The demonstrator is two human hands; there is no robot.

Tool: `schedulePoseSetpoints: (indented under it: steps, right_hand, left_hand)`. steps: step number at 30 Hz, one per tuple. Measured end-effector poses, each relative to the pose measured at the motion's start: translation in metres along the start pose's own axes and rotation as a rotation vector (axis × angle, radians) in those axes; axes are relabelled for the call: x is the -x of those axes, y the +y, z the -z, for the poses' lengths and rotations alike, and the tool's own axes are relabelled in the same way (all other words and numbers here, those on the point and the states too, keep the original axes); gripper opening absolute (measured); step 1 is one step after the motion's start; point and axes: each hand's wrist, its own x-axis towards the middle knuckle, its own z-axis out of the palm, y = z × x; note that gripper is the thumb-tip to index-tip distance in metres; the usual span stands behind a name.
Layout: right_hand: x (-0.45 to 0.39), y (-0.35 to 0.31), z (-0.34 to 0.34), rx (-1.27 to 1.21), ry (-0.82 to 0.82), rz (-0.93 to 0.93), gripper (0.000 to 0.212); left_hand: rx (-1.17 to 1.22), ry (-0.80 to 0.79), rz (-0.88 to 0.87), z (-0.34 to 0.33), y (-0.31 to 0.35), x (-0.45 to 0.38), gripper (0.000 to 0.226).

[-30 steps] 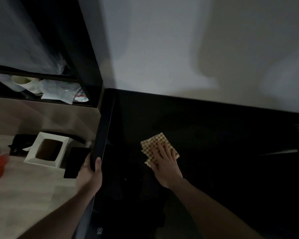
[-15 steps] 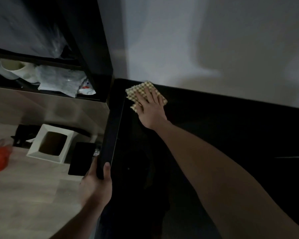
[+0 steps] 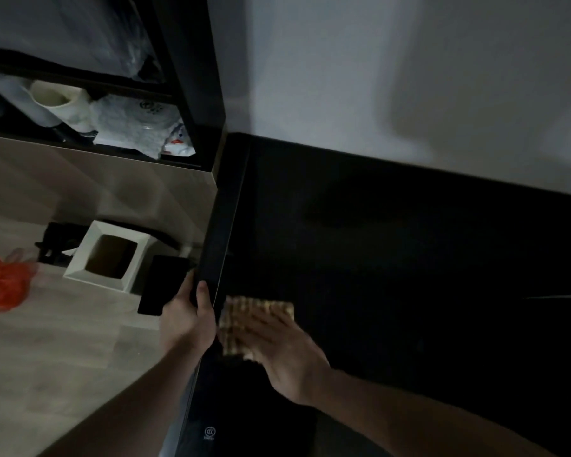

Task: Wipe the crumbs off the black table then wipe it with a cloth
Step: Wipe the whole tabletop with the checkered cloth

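The right hand [image 3: 277, 351], blurred, lies flat with fingers spread on the checked cloth [image 3: 244, 321], low centre of the frame, on the black table [image 3: 393, 258] beside its left edge. The left hand [image 3: 187, 318] grips that edge, thumb on top. A white box [image 3: 108, 255] sits on the floor at left.

Dim room, soft shadows on wall, motion-blurred right hand [image 3: 277, 344], wide-angle edge bending

Your left hand [image 3: 187, 316] curled in a grip, thumb on top, your right hand [image 3: 279, 352] flat, fingers spread, blurred, both forearms extended
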Motion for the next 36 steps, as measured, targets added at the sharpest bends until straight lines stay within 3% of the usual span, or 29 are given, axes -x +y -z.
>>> schedulePoseSetpoints:
  steps: [3,6,11,16,20,25,30,32,34,36]
  right_hand:
    - [0.023,0.006,-0.002,-0.133,0.03,0.085,0.056]
    - [-0.003,0.03,0.014,-0.269,0.171,0.059,0.047]
    - [-0.092,0.12,0.088,-0.074,0.405,-0.248,0.054]
    - [-0.13,0.177,0.115,0.039,0.324,-0.454,0.062]
    - [-0.106,0.137,0.08,0.055,0.357,-0.448,0.056]
    - [-0.021,0.039,0.03,-0.104,0.331,-0.267,0.058]
    - [0.085,-0.037,-0.048,-0.35,0.106,-0.044,0.038]
    - [0.107,-0.046,-0.065,-0.405,-0.006,0.051,0.043]
    - [0.107,-0.05,-0.054,-0.433,0.0,-0.002,0.04]
    - [0.089,-0.047,-0.027,-0.533,0.135,-0.121,0.046]
  left_hand:
    - [-0.014,0.017,0.002,0.0,0.0,0.0,0.05]
    - [-0.021,0.025,-0.007,-0.002,0.0,0.0,0.05]
    - [-0.017,0.057,-0.014,-0.007,-0.004,-0.002,0.048]
    - [-0.024,0.063,-0.027,-0.009,-0.008,-0.005,0.046]
    - [-0.031,0.068,-0.032,-0.01,-0.008,-0.005,0.045]
    - [-0.036,0.053,-0.01,-0.007,-0.003,-0.002,0.047]
    - [-0.022,0.052,0.011,-0.002,0.003,0.003,0.05]
    - [-0.008,0.048,0.003,-0.001,0.005,0.005,0.049]
    - [-0.005,0.052,0.001,-0.001,0.005,0.006,0.049]
    - [-0.015,0.055,0.006,-0.001,0.005,0.005,0.05]
